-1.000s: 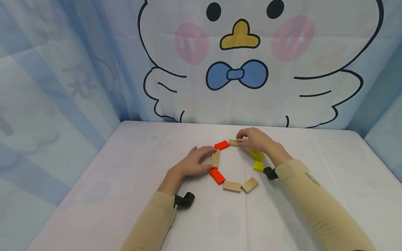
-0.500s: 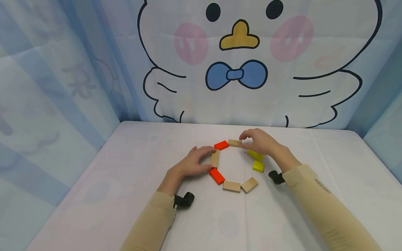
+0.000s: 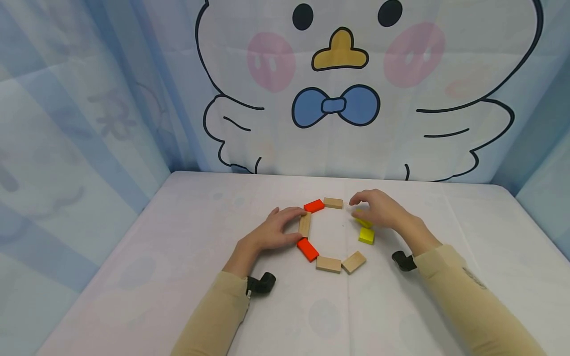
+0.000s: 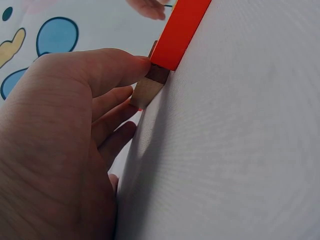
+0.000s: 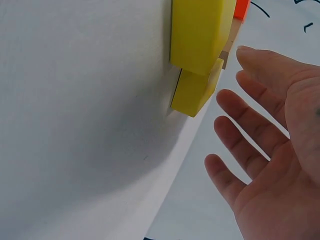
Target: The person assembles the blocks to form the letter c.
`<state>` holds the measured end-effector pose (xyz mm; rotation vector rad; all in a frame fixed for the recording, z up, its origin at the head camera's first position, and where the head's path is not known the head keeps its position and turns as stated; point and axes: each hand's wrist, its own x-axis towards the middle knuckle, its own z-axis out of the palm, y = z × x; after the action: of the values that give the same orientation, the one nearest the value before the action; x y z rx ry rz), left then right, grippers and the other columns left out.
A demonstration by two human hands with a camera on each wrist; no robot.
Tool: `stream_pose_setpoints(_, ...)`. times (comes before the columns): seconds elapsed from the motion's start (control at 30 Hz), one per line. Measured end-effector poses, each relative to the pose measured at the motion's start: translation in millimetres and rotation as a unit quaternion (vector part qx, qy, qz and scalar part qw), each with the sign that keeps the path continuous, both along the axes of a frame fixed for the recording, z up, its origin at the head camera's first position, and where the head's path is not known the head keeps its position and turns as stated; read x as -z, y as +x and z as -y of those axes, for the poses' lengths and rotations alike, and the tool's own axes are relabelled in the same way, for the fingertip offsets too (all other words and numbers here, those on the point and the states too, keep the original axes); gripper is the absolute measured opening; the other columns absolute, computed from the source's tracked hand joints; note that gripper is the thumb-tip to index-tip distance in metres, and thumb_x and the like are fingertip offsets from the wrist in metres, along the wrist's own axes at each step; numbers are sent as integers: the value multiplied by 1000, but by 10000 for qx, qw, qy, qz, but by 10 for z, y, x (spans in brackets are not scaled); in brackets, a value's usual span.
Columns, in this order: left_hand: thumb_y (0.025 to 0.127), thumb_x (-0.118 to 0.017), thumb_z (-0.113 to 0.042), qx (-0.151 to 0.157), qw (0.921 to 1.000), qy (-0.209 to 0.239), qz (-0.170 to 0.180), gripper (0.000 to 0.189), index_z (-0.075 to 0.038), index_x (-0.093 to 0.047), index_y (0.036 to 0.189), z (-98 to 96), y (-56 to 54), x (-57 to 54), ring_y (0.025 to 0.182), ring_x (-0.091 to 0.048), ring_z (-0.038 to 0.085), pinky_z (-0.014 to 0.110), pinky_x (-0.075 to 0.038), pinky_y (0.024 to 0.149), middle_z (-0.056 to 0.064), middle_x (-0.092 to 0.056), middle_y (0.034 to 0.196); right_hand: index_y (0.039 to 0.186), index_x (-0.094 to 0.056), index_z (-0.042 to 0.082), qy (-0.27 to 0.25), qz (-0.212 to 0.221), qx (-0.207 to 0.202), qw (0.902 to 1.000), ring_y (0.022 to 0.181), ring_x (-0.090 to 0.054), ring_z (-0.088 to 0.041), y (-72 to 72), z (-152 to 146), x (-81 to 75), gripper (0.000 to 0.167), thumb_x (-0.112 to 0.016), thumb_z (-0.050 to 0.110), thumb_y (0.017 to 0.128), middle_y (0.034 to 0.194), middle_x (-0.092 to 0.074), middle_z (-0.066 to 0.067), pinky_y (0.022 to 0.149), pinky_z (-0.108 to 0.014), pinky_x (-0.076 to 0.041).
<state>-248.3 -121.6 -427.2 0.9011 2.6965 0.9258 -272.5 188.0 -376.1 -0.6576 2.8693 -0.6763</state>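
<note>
My left hand [image 3: 277, 231] holds a plain wooden block [image 3: 305, 225], thumb at its near end and a fingertip at its far end. One red block [image 3: 308, 250] touches that block's near end, and another red block [image 3: 314, 205] lies at its far end. My right hand [image 3: 378, 210], fingers loosely spread, hovers over the farther yellow block [image 3: 364, 222] and partly hides it. Nothing is held in it; the right wrist view shows its fingers [image 5: 250, 120] apart from the yellow blocks. A second yellow block [image 3: 366, 236] lies just nearer.
A wooden block [image 3: 333, 203] adjoins the far red block. Two more wooden blocks, one straight [image 3: 328, 264] and one slanted [image 3: 354, 262], lie at the near side of the rough ring. All rest on a white-covered table [image 3: 307, 316] before a printed curtain [image 3: 338, 148].
My right hand has let go of the far wooden block and moved right and nearer, over the farther yellow block. My left hand has stayed in place.
</note>
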Motion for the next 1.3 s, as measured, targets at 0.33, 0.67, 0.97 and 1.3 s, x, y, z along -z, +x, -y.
stream_pose_setpoints(0.33, 94, -62, -29, -7, 10000, -4, 18, 59, -14, -48, 149, -3, 2, -8, 145, -34, 22, 46, -2, 122, 6, -42, 155, 119, -69, 2, 74, 35, 10, 10000, 106, -57, -34, 64, -102, 5, 29, -72, 14, 93, 116, -66, -15, 97, -55, -47)
stream_pose_setpoints(0.67, 94, -62, -28, 38, 10000, 43, 2, 58, -14, -49, 149, 5, -11, 7, 145, -34, 23, 47, -2, 122, 7, -42, 155, 114, -68, 2, 156, 122, 77, 9998, 100, -59, -32, 120, -157, 22, 26, -73, 13, 91, 109, -66, -13, 93, -53, -49)
stream_pose_setpoints(0.97, 94, -62, -29, 51, 10000, 63, -43, 59, -13, -49, 149, 10, 7, -9, 145, -35, 23, 47, -2, 122, 7, -43, 155, 111, -68, 4, 241, 162, 119, 9995, 89, -56, -26, 113, -168, 49, 25, -75, 16, 90, 99, -65, -7, 81, -45, -50)
stream_pose_setpoints(1.3, 94, -62, -28, 43, 10000, 63, -22, 58, -13, -49, 149, 6, 2, -7, 144, -35, 23, 47, -2, 122, 7, -43, 155, 110, -68, 6, 301, 118, 185, 9993, 85, -56, -24, 103, -163, 72, 25, -75, 17, 89, 95, -65, -5, 78, -42, -49)
